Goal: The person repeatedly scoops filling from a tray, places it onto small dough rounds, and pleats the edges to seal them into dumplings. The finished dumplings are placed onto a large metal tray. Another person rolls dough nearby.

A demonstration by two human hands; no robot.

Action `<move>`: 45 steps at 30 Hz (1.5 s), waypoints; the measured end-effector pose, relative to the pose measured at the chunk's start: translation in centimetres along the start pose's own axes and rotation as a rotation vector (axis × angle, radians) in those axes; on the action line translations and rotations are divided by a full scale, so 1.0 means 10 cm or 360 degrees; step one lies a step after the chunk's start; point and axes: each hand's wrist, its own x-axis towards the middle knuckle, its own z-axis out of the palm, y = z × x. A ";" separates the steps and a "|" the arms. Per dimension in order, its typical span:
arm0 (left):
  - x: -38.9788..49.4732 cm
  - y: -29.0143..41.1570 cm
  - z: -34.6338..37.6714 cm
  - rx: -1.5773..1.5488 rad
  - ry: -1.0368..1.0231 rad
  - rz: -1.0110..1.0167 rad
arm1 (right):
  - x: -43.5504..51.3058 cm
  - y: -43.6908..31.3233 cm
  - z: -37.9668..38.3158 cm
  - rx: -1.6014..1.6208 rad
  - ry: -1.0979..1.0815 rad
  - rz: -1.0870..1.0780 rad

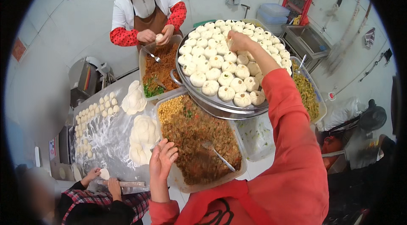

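My right hand (240, 42) reaches over a round metal steamer tray (206, 99), its fingers closed on a pale bun, which they partly hide. Rows of pleated dough buns (226, 78) cover much of the tray, several with a small piece of filling on top. My left hand (163, 158) is held palm up with fingers apart and nothing in it. It is beside a plastic tub (244, 164) of brown minced filling (197, 142), with yellow bits in one corner. A metal spoon (224, 159) rests in that filling.
A co-worker's hands (155, 35) hold a bun above a tub of reddish filling (162, 56). Another person's hands (108, 182) work a wrapper and rolling pin (127, 184) at a floured table (111, 142) with dough pieces (95, 107) and stacked wrappers (144, 132). Greenish-yellow filling (305, 94) stands right.
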 end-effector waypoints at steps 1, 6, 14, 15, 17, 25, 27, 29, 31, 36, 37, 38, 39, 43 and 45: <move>-0.07 0.00 -0.06 0.0006 0.0009 0.0025 | -0.01 -0.12 -0.02 0.0006 -0.0114 0.0010; -0.37 0.19 -0.34 0.0547 0.0325 0.0336 | -0.27 0.15 -0.10 -0.0098 0.0732 -0.0749; -0.18 0.34 -2.34 0.2398 0.1548 0.1063 | -1.51 -2.39 0.02 0.0588 -0.0086 -0.0999; -0.05 0.33 -2.37 0.2608 0.1558 0.0972 | -1.58 -2.75 0.22 0.0495 -0.0148 -0.1147; 0.12 0.25 -2.38 0.3012 0.1520 0.0756 | -1.60 -3.29 0.74 0.0479 -0.0518 -0.1331; -0.29 0.62 -2.49 -0.0184 0.0931 0.0775 | -1.63 -4.42 3.03 -0.0118 -0.1003 -0.0893; -0.35 0.64 -2.24 -0.0853 0.0697 0.0613 | -1.60 -4.27 3.64 -0.0257 -0.0977 -0.1036; -0.31 0.40 -2.38 -0.0700 0.0740 0.0551 | -1.57 -4.33 3.65 -0.0311 -0.0978 -0.1105; -0.42 0.23 -2.45 -0.0612 0.0825 0.0569 | -1.57 -4.56 3.20 -0.0287 -0.1023 -0.1088; -0.44 0.28 -1.97 -0.0618 0.0674 0.0482 | -1.63 -4.56 2.23 0.0797 -0.0968 -0.1056; -0.42 0.30 -1.84 -0.0619 0.0635 0.0496 | -1.70 -4.57 2.19 0.0857 -0.0840 -0.1150; -0.40 0.31 -1.70 -0.0621 0.0595 0.0509 | -1.77 -4.58 2.16 0.0913 -0.0710 -0.1243; -0.40 0.35 -1.55 -0.0613 0.0556 0.0521 | -1.85 -4.58 2.15 0.0847 -0.0684 -0.1215; -0.51 0.43 -1.23 0.0050 0.0501 0.0571 | -1.97 -4.43 1.96 0.1141 -0.0813 -0.0919; -0.53 0.47 -1.13 0.0061 0.0601 0.0535 | -1.88 -4.28 1.83 0.1355 -0.0850 -0.0603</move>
